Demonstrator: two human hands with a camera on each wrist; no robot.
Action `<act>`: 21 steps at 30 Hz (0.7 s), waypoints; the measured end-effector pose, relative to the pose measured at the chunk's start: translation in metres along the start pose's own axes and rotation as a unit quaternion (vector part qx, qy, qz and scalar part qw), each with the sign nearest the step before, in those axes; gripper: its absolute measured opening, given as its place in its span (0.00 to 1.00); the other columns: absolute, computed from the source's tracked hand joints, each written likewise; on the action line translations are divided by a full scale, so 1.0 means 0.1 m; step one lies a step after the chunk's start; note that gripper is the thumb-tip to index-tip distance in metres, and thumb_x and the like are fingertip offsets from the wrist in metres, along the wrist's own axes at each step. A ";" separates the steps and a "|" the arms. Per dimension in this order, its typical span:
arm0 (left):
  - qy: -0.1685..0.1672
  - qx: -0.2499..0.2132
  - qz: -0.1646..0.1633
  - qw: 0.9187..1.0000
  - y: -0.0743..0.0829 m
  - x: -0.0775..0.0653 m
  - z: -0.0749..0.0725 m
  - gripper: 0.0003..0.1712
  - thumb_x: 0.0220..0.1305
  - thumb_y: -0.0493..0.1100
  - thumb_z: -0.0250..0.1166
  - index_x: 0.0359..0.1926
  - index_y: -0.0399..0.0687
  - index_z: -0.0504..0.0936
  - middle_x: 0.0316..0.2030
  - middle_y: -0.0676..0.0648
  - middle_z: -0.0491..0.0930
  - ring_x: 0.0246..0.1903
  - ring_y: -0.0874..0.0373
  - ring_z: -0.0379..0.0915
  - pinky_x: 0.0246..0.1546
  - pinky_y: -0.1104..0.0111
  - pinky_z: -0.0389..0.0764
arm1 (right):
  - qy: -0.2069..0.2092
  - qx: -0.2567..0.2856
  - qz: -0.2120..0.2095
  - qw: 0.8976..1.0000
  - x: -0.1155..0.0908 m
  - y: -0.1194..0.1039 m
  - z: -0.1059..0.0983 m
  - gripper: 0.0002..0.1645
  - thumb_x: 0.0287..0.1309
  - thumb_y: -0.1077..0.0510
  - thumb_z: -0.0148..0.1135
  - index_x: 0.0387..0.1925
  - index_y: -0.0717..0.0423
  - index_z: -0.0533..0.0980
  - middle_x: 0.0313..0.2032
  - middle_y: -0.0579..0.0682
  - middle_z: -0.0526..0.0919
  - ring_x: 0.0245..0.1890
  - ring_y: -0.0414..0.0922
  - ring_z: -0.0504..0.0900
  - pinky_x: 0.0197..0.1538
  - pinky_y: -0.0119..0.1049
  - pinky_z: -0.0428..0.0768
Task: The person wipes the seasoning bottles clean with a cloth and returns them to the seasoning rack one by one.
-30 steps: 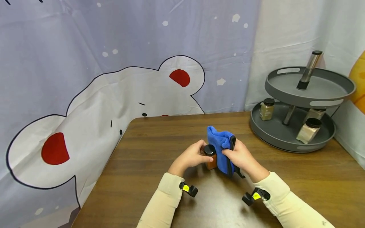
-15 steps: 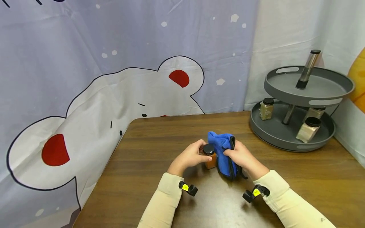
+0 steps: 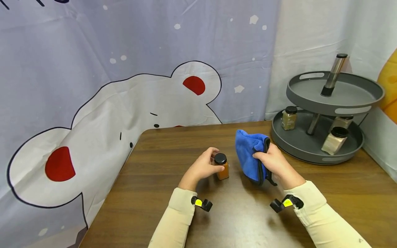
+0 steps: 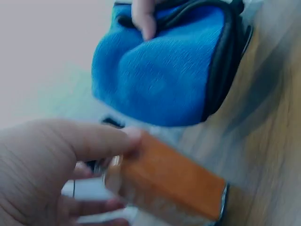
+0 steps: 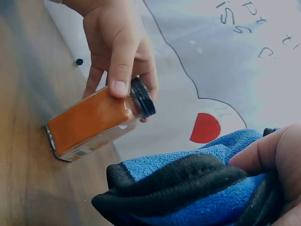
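Observation:
My left hand (image 3: 201, 168) grips a square glass spice jar (image 3: 223, 171) of orange powder with a black lid (image 5: 142, 98), thumb on the near side just below the lid. In the right wrist view the thumb presses the upper part of the jar, and the other fingers reach behind it. My right hand (image 3: 274, 162) holds a folded blue cloth (image 3: 248, 155) with black edging, bunched between thumb and fingers. A gap of bare wood separates cloth and jar in the head view. The left wrist view has the cloth (image 4: 160, 70) beyond the jar (image 4: 169, 179).
At the back right stands a grey two-tier turntable (image 3: 319, 151). On its lower tier are a greenish spice jar (image 3: 289, 119), a pale one (image 3: 335, 141) and another partly hidden behind (image 3: 341, 122). A printed curtain (image 3: 139, 103) hangs behind the wooden table (image 3: 149, 206).
The right hand has moved right with the cloth, away from the jar it was against. The left hand has shifted slightly left, still gripping the jar.

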State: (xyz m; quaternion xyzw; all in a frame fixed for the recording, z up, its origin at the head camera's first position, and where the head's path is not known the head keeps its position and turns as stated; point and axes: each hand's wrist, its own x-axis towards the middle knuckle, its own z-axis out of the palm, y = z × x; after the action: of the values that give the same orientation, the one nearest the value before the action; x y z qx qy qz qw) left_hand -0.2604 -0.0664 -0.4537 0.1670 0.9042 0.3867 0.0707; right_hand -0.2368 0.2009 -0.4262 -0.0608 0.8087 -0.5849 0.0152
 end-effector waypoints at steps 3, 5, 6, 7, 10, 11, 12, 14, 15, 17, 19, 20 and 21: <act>0.042 0.032 -0.038 0.998 0.16 -0.05 0.08 0.49 0.54 0.58 0.77 0.72 0.51 0.64 0.61 0.40 0.71 0.59 0.47 0.72 0.58 0.52 0.75 | 0.006 0.002 -0.008 1.000 -0.01 -0.02 -0.02 0.39 0.59 0.66 0.61 0.71 0.71 0.60 0.63 0.73 0.71 0.57 0.62 0.76 0.57 0.52 0.76; 0.074 0.057 -0.054 0.994 0.26 -0.07 0.16 0.53 0.51 0.62 0.78 0.72 0.52 0.64 0.60 0.39 0.70 0.58 0.45 0.72 0.56 0.51 0.76 | 0.008 0.002 -0.011 1.000 -0.01 -0.03 -0.02 0.39 0.59 0.66 0.61 0.70 0.71 0.61 0.63 0.72 0.72 0.57 0.62 0.76 0.58 0.53 0.76; 0.091 0.072 -0.059 0.991 0.30 -0.08 0.21 0.53 0.51 0.62 0.78 0.72 0.52 0.64 0.60 0.38 0.70 0.57 0.44 0.72 0.54 0.51 0.77 | 0.007 0.002 -0.011 1.000 -0.01 -0.03 -0.02 0.39 0.59 0.66 0.61 0.71 0.70 0.61 0.63 0.72 0.72 0.58 0.62 0.76 0.58 0.53 0.76; 0.108 0.088 -0.064 0.988 0.34 -0.08 0.26 0.52 0.51 0.64 0.77 0.72 0.52 0.65 0.59 0.38 0.71 0.56 0.44 0.72 0.52 0.51 0.78 | 0.006 -0.001 -0.012 1.000 -0.01 -0.03 -0.02 0.39 0.59 0.66 0.61 0.71 0.70 0.61 0.63 0.72 0.72 0.58 0.62 0.76 0.58 0.53 0.76; 0.154 0.138 -0.072 0.976 0.39 -0.08 0.40 0.46 0.55 0.65 0.74 0.68 0.51 0.69 0.56 0.38 0.72 0.53 0.44 0.72 0.46 0.51 0.80 | 0.008 -0.006 -0.012 1.000 -0.02 -0.03 -0.01 0.39 0.59 0.65 0.62 0.71 0.70 0.61 0.63 0.72 0.72 0.58 0.63 0.76 0.59 0.55 0.75; 0.167 0.152 -0.072 0.971 0.40 -0.08 0.43 0.43 0.56 0.65 0.73 0.66 0.51 0.70 0.54 0.39 0.73 0.51 0.44 0.73 0.43 0.52 0.81 | 0.008 -0.004 -0.012 1.000 -0.03 -0.04 0.00 0.40 0.59 0.65 0.62 0.71 0.70 0.61 0.63 0.72 0.72 0.58 0.63 0.76 0.59 0.56 0.75; 0.177 0.166 -0.071 0.967 0.39 -0.07 0.47 0.40 0.57 0.64 0.73 0.64 0.50 0.71 0.53 0.39 0.73 0.50 0.45 0.73 0.41 0.52 0.81 | 0.008 -0.004 -0.011 1.000 -0.03 -0.04 0.00 0.40 0.59 0.65 0.62 0.71 0.71 0.61 0.63 0.73 0.71 0.58 0.64 0.75 0.59 0.56 0.75; 0.191 0.183 -0.066 0.962 0.37 -0.06 0.51 0.35 0.59 0.62 0.72 0.60 0.50 0.73 0.49 0.40 0.74 0.47 0.46 0.74 0.38 0.55 0.81 | 0.010 -0.007 -0.013 1.000 -0.04 -0.04 0.01 0.40 0.58 0.66 0.62 0.71 0.71 0.61 0.63 0.73 0.72 0.59 0.64 0.75 0.60 0.57 0.75; 0.196 0.184 -0.062 0.961 0.36 -0.06 0.52 0.33 0.60 0.60 0.72 0.58 0.49 0.74 0.48 0.41 0.74 0.46 0.46 0.74 0.37 0.55 0.81 | 0.011 -0.009 -0.013 1.000 -0.04 -0.04 0.01 0.40 0.58 0.66 0.62 0.70 0.71 0.61 0.63 0.73 0.72 0.59 0.64 0.75 0.60 0.57 0.75; 0.201 0.179 -0.052 0.962 0.34 -0.06 0.53 0.30 0.60 0.57 0.73 0.56 0.49 0.75 0.46 0.41 0.74 0.44 0.47 0.74 0.37 0.57 0.81 | 0.014 -0.014 -0.018 1.000 -0.04 -0.04 0.01 0.39 0.57 0.66 0.62 0.70 0.71 0.62 0.62 0.73 0.72 0.58 0.64 0.76 0.60 0.56 0.75; 0.204 0.163 -0.041 0.964 0.33 -0.05 0.52 0.28 0.60 0.54 0.74 0.56 0.50 0.76 0.47 0.40 0.72 0.45 0.46 0.73 0.39 0.57 0.81 | 0.016 -0.018 -0.021 0.999 -0.04 -0.04 0.01 0.39 0.57 0.66 0.62 0.69 0.71 0.62 0.62 0.73 0.73 0.58 0.63 0.76 0.60 0.56 0.75; 0.206 0.155 -0.035 0.966 0.32 -0.05 0.52 0.27 0.60 0.52 0.74 0.56 0.50 0.76 0.48 0.40 0.71 0.45 0.45 0.73 0.40 0.57 0.81 | 0.017 -0.020 -0.022 0.999 -0.04 -0.04 0.01 0.38 0.57 0.66 0.62 0.69 0.71 0.63 0.62 0.73 0.73 0.58 0.63 0.76 0.59 0.56 0.75; 0.207 0.147 -0.028 0.967 0.32 -0.06 0.52 0.26 0.59 0.50 0.74 0.56 0.51 0.77 0.50 0.39 0.70 0.46 0.44 0.73 0.41 0.57 0.81 | 0.016 -0.019 -0.022 0.999 -0.04 -0.04 0.01 0.39 0.57 0.66 0.62 0.69 0.71 0.63 0.62 0.73 0.73 0.58 0.63 0.76 0.59 0.55 0.75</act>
State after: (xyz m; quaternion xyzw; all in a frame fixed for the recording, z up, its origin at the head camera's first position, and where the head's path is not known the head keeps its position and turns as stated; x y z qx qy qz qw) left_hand -0.2341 -0.0130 -0.4665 0.0662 0.9504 0.2733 -0.1330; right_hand -0.2325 0.1993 -0.4232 -0.0696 0.8182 -0.5706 -0.0120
